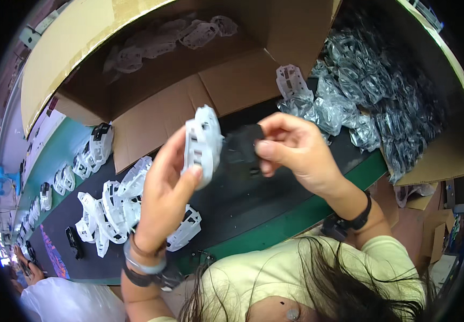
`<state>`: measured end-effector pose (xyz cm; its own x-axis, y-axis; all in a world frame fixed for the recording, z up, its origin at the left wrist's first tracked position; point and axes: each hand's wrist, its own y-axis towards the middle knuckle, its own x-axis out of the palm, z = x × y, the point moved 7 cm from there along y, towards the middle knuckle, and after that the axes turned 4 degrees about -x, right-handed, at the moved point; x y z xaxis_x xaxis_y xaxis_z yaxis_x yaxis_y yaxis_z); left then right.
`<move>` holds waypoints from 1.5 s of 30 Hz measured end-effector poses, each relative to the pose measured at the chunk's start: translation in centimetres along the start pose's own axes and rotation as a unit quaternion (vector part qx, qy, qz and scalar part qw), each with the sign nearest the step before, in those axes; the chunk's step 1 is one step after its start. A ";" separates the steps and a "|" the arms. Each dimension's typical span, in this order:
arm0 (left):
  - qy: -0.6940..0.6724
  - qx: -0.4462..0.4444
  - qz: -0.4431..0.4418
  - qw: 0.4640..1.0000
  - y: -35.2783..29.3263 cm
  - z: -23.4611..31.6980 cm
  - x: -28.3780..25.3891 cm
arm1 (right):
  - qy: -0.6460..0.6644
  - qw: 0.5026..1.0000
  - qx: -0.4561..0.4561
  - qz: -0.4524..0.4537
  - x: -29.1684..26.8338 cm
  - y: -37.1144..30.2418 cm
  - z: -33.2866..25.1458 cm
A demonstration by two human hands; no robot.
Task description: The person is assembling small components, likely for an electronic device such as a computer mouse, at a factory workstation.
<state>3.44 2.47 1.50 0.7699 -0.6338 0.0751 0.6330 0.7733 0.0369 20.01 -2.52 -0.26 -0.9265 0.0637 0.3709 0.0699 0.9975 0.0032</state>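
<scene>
My left hand (pixel 170 185) is closed around a white molded plastic shell (pixel 203 142) with slots cut through it, held up on edge above the dark work surface. Beside it, my right hand (pixel 291 153) pinches a black plastic part (pixel 242 150) between thumb and fingers. That black part is blurred, and its exact kind does not show. The two pieces are close together; whether they touch, I cannot tell. Below and left of my left hand lies a loose heap of similar white shells (pixel 111 209).
A large cardboard box (pixel 237 70) lies open at the back with more white shells inside. Another box at the right holds many dark parts in clear plastic bags (pixel 371 91). White-and-black pieces (pixel 100 142) line the far left edge. A co-worker's hand (pixel 28 268) shows at lower left.
</scene>
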 end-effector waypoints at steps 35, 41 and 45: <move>-0.027 0.025 0.112 0.993 -2.7 -2.9 -2.5 | -0.117 0.970 -0.170 -0.130 6.3 2.0 1.9; 0.026 0.028 0.104 0.994 -2.9 -2.7 -2.7 | -0.190 0.959 -0.179 -0.112 6.4 1.8 2.3; 0.060 0.042 0.136 0.988 -3.0 -3.0 -2.9 | -0.180 0.962 -0.183 -0.097 5.9 1.8 2.8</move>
<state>-0.42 1.97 -1.79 0.9180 -0.3959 -0.0250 0.3960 0.9110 0.1153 13.59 -0.26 -0.69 -0.9986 -0.0517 -0.0149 -0.0534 0.9188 0.3911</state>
